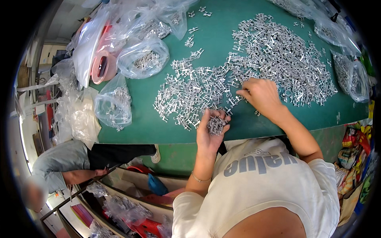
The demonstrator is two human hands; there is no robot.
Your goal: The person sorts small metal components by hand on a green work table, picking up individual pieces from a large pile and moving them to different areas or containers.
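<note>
My left hand point(203, 139) is cupped palm up at the table's front edge, its fingers curled round a handful of small silver metal parts point(216, 126). Just behind it spreads a loose pile of the same H-shaped metal parts point(190, 93). My right hand point(262, 97) hovers low over the gap between this pile and a larger heap of metal parts point(283, 55) at the right. Its fingers are bent in toward the thumb; whatever they pinch, if anything, is hidden.
Clear plastic bags of metal parts point(145, 59) line the green table point(139, 103) on the left, beside a pink container point(104, 65). Another bag point(351, 77) lies at the right edge. A person in a grey shirt point(59, 162) is at lower left, near open boxes point(131, 180).
</note>
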